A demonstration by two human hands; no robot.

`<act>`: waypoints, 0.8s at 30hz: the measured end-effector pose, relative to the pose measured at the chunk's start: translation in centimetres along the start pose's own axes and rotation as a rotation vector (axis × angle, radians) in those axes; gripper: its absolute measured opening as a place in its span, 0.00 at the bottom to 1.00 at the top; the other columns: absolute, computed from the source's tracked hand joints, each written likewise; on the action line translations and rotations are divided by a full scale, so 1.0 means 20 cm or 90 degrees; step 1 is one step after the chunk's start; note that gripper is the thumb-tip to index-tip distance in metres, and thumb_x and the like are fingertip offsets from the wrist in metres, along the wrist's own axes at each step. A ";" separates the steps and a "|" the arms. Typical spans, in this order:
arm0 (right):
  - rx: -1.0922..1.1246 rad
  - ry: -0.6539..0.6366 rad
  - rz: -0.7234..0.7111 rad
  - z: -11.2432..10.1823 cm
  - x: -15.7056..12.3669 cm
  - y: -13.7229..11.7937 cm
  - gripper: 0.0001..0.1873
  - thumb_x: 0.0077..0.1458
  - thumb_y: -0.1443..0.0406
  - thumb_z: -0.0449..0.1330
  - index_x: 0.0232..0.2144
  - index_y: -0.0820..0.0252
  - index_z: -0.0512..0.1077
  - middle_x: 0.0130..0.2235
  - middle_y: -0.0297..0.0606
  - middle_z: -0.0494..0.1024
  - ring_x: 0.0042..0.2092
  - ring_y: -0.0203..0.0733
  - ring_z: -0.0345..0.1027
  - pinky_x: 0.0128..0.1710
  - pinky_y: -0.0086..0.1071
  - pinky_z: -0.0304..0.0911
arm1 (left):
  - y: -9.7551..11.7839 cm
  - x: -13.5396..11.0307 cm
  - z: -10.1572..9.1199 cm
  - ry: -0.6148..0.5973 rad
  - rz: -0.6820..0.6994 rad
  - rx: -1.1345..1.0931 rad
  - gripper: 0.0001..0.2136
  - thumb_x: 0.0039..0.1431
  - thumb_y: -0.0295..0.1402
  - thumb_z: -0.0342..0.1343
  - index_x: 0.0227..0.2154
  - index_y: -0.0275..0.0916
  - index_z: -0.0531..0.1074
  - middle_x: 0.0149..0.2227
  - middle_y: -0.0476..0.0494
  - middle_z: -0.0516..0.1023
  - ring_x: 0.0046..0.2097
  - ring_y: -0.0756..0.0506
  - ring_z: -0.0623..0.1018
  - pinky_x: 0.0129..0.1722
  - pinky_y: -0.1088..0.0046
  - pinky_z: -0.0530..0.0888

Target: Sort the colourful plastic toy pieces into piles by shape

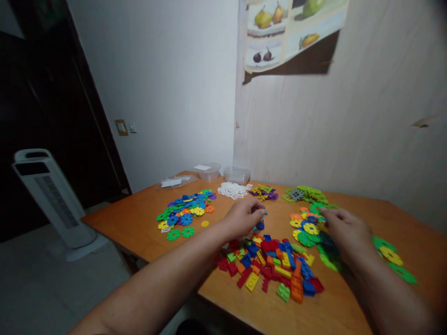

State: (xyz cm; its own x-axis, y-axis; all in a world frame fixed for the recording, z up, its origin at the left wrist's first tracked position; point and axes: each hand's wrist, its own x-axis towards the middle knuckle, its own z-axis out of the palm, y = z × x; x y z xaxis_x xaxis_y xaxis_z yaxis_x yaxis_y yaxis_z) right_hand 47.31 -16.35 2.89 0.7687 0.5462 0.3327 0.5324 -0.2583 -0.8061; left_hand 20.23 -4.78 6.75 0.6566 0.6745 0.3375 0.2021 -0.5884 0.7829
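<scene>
At frame centre, the left hand (245, 215) is held near multicoloured plastic bricks (268, 260), lower centre, its grip narrow, contents unclear. At centre right, the right hand (349, 232) is held beside flower-shaped multicoloured plastic discs (310, 228) on the orange-brown counter (139, 218); its grip cannot be judged.

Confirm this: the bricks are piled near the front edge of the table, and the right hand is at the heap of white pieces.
Not quite: the head view shows the right hand at the colourful discs. The bricks are piled near the front edge of the table.
</scene>
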 end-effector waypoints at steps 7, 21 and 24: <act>-0.135 0.068 0.078 -0.09 0.08 0.10 0.24 0.54 0.45 0.57 0.26 0.59 0.77 0.24 0.43 0.76 0.29 0.47 0.67 0.31 0.38 0.53 | -0.14 -0.09 -0.30 0.088 -0.026 0.080 0.07 0.61 0.34 0.56 0.33 0.37 0.77 0.33 0.46 0.81 0.36 0.47 0.78 0.37 0.74 0.72; -0.109 0.027 -0.049 -0.03 0.00 0.02 0.27 0.54 0.40 0.55 0.32 0.54 0.77 0.30 0.38 0.80 0.37 0.50 0.74 0.35 0.37 0.60 | -0.45 -0.33 -0.82 0.129 -0.140 0.476 0.11 0.59 0.28 0.55 0.41 0.41 0.81 0.43 0.42 0.83 0.45 0.41 0.80 0.45 0.68 0.74; -0.114 0.016 -0.063 0.00 -0.01 0.02 0.27 0.53 0.39 0.55 0.31 0.53 0.77 0.31 0.37 0.80 0.37 0.51 0.75 0.35 0.38 0.60 | -0.44 -0.37 -0.79 0.051 -0.145 0.594 0.13 0.59 0.29 0.55 0.44 0.42 0.81 0.47 0.39 0.82 0.50 0.37 0.78 0.50 0.63 0.73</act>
State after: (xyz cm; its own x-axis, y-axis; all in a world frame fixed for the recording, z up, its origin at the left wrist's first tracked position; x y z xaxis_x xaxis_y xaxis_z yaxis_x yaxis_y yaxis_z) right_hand 47.41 -16.60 2.51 0.7166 0.5571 0.4197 0.6588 -0.3429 -0.6696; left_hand 2.13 2.55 5.66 0.4853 0.8247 0.2904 0.8379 -0.5336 0.1150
